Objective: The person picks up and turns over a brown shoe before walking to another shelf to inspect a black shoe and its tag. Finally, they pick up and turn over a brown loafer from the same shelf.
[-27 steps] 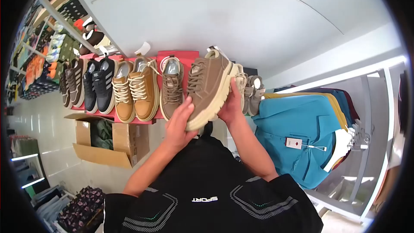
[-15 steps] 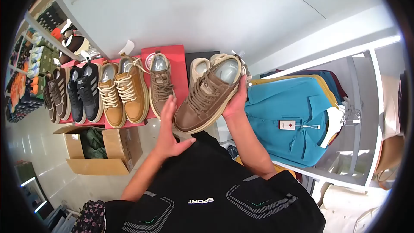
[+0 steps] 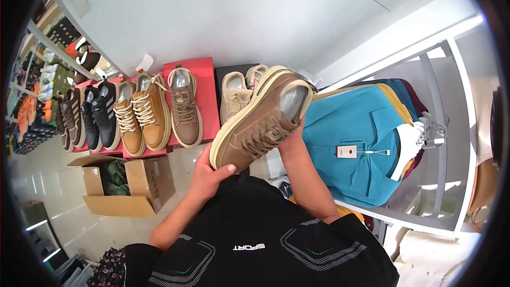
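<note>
A brown lace-up sneaker (image 3: 260, 122) with a cream sole is held up in front of me, tilted on its side, toe toward the lower left. At the toe my left hand (image 3: 207, 174) grips it, thumb on the upper and fingers behind the sole. My right hand (image 3: 292, 139) holds the heel end from behind, its fingers mostly hidden by the shoe. A matching brown sneaker (image 3: 184, 110) stands on a red shoe box (image 3: 208, 87). Just behind the held shoe is a beige pair, whose near shoe (image 3: 234, 95) is partly covered.
Tan sneakers (image 3: 150, 111), black sneakers (image 3: 105, 110) and dark brown sneakers (image 3: 71, 114) line up to the left. Below them an opened cardboard box (image 3: 119, 204) sits on the tiled floor. A teal shirt (image 3: 345, 127) hangs at the right on a white rack (image 3: 461, 127).
My left hand, open beside the shoe before, has closed on its toe. The sneaker has rolled so more of its sole edge shows. The view has shifted slightly.
</note>
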Tool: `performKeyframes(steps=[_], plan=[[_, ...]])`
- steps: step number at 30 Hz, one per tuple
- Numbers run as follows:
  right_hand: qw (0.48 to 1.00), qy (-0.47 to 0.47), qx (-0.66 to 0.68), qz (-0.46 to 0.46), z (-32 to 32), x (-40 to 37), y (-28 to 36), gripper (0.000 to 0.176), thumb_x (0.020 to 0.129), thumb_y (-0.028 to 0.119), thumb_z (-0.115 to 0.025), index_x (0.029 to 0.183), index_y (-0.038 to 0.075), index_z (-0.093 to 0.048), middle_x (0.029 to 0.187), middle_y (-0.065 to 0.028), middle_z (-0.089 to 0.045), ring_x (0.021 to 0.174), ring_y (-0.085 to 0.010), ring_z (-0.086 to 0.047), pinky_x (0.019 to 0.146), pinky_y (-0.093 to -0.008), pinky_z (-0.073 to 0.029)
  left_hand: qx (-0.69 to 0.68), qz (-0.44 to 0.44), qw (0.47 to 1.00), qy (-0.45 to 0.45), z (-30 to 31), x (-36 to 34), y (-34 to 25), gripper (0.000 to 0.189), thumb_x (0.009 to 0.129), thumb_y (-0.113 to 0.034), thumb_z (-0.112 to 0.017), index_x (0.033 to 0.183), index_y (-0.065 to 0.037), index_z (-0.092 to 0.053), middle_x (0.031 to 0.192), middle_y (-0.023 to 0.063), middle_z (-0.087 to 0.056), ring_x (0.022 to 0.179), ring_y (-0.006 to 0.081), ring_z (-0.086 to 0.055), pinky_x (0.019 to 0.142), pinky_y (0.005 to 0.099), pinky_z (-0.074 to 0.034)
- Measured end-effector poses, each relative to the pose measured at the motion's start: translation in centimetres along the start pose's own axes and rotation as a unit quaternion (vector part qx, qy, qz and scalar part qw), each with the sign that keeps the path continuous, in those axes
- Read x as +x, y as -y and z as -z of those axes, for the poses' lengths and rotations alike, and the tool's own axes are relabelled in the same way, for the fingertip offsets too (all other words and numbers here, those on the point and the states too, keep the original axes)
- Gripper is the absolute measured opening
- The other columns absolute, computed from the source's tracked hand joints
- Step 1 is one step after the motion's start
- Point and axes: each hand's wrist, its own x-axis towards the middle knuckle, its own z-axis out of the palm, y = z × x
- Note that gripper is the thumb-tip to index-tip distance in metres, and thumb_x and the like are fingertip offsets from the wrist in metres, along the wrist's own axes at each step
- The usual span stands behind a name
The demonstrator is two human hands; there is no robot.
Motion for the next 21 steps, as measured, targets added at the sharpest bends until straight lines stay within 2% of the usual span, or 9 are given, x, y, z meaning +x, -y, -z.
performKeyframes(steps=[2,3,6,7,8,10,15,17,21], plan=[[0.989,-0.145,-0.014,0.013,0.9,-0.4,1.4,0.063,0.102,0.057,-0.043,0.144,0.01,-0.051,0.137,-0.013,-0.06,0.123,-0.0312,-0.061,0.104,-0.0479,-0.051,0.097,-0.033,0.993,-0.052,-1.9,-0.5,-0.3,0.073,0.082,-0.007,-0.081,0.144,0.001,-0.044,0.131,0.0108,-0.062,0.122,0.0186,-0.059,0.106,0.0355,-0.046],[0.991,-0.129,-0.016,0.045,1.6,-0.5,1.9,0.066,0.101,0.054,-0.044,0.147,0.007,-0.046,0.147,-0.0192,-0.051,0.128,-0.0393,-0.057,0.105,-0.0531,-0.051,0.187,-0.065,0.977,-0.074,-2.7,-0.5,-0.4,0.07,0.082,-0.006,-0.081,0.142,0.001,-0.047,0.131,0.0123,-0.063,0.122,0.0212,-0.06,0.106,0.0362,-0.046],[0.989,-0.071,0.125,-0.023,3.7,-2.2,3.1,0.066,0.102,0.054,-0.044,0.148,0.006,-0.045,0.148,-0.0178,-0.052,0.132,-0.0373,-0.054,0.109,-0.0539,-0.046,0.356,-0.143,0.919,-0.095,-5.1,-0.6,0.5,0.064,0.079,-0.003,-0.08,0.137,0.0,-0.054,0.132,0.0152,-0.065,0.125,0.0281,-0.061,0.107,0.0384,-0.046],[0.994,0.038,0.104,-0.004,4.5,-2.5,3.2,0.066,0.102,0.055,-0.044,0.148,0.007,-0.045,0.151,-0.0166,-0.049,0.138,-0.0352,-0.048,0.114,-0.0539,-0.041,0.427,-0.193,0.879,-0.089,-5.9,-0.4,0.9,0.062,0.077,-0.001,-0.08,0.135,-0.001,-0.057,0.133,0.0167,-0.065,0.127,0.0324,-0.062,0.108,0.04,-0.046],[0.993,0.039,0.109,-0.004,5.3,-2.8,3.6,0.066,0.102,0.055,-0.044,0.148,0.007,-0.045,0.151,-0.0166,-0.049,0.138,-0.0352,-0.048,0.114,-0.0539,-0.041,0.432,-0.193,0.877,-0.09,-6.4,-0.1,1.1,0.062,0.077,-0.001,-0.08,0.135,-0.001,-0.057,0.133,0.0167,-0.065,0.127,0.0324,-0.062,0.108,0.04,-0.046],[0.99,0.056,0.124,-0.031,6.5,-3.8,4.4,0.064,0.103,0.055,-0.046,0.148,0.01,-0.046,0.151,-0.0165,-0.049,0.138,-0.0349,-0.048,0.115,-0.0515,-0.04,0.516,-0.307,0.798,-0.053,-7.5,0.1,1.8,0.062,0.072,0.003,-0.079,0.131,-0.004,-0.061,0.136,0.0178,-0.064,0.132,0.0388,-0.057,0.11,0.0422,-0.045],[0.979,0.036,0.194,-0.059,10.7,-4.7,4.0,0.052,0.104,0.05,-0.047,0.137,0.011,-0.055,0.133,-0.0134,-0.063,0.12,-0.0299,-0.063,0.103,-0.0498,-0.052,0.588,-0.364,0.721,-0.048,-9.5,-0.9,3.1,0.061,0.07,0.004,-0.076,0.129,-0.01,-0.065,0.133,0.0151,-0.066,0.131,0.0414,-0.057,0.111,0.052,-0.043],[0.978,0.023,0.195,-0.069,11.8,-5.3,4.0,0.053,0.104,0.051,-0.047,0.138,0.011,-0.055,0.133,-0.0134,-0.062,0.121,-0.03,-0.062,0.104,-0.0499,-0.052,0.61,-0.4,0.683,-0.028,-9.8,-1.5,3.5,0.053,0.073,0.005,-0.074,0.123,-0.007,-0.066,0.13,0.0203,-0.067,0.131,0.0469,-0.056,0.111,0.056,-0.042],[0.978,0.006,0.188,-0.092,12.5,-6.1,3.9,0.053,0.104,0.051,-0.047,0.138,0.011,-0.054,0.134,-0.0134,-0.062,0.122,-0.0303,-0.061,0.105,-0.0501,-0.051,0.608,-0.406,0.678,-0.078,-11.2,-2.7,4.4,0.047,0.074,0.003,-0.072,0.118,-0.013,-0.073,0.128,0.0113,-0.07,0.131,0.0392,-0.058,0.111,0.0537,-0.042]])
